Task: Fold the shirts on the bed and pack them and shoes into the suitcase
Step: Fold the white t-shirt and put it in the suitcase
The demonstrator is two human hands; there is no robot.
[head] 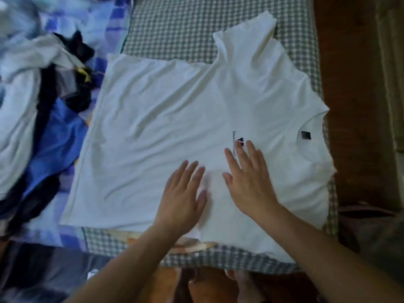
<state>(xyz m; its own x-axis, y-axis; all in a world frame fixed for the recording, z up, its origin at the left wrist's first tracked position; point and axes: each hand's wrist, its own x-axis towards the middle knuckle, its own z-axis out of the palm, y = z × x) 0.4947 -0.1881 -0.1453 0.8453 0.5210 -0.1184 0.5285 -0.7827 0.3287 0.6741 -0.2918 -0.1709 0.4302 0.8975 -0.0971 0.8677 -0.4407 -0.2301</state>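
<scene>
Both hands [183,193] [247,182] flat on white shirt [166,119] — print [237,144] unreadable.

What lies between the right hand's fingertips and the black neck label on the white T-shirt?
In the head view, only bare white T-shirt fabric and the collar seam lie between the right hand and the black neck label. The small printed logo sits at the fingertips.

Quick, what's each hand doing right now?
Left hand: open, fingers flat on the white shirt.
Right hand: open, flat on the same shirt.
</scene>
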